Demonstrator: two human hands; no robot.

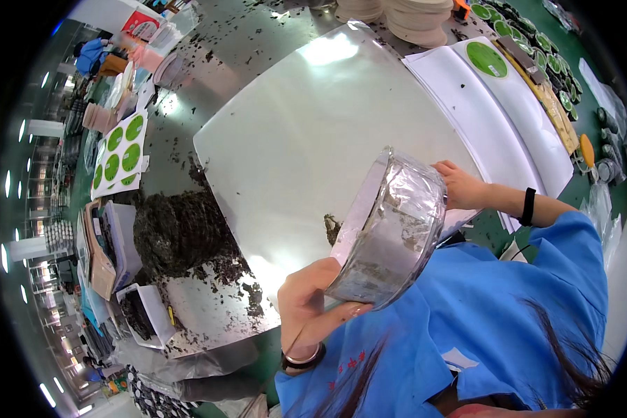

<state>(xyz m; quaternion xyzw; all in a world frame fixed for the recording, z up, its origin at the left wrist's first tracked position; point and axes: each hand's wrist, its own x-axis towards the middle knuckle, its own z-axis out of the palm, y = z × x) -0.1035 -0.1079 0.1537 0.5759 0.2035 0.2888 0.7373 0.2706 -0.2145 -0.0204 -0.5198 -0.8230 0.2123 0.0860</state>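
Tilted over the near part of a pale, glossy work sheet (313, 118) is a wide round drum-shaped thing (400, 226), wrapped in shiny clear film with brownish smudges on its side. My left hand (312, 303) grips its lower left edge, thumb along the underside and fingers behind the rim. At the upper right side, my right hand (460, 184) is closed on the edge, part of its fingers hidden behind the drum. A small dark brown flaky scrap (332, 227) lies on the sheet beside the drum.
A dark flaky bundle (177, 233) sits at left among loose crumbs, near a white bin (161, 317). Green round labels (124, 155) lie on a sheet. White sheets (494, 118) are at right, and pale discs (414, 17) stack at the far edge. Green-labelled dark rounds (536, 42) lie beyond.
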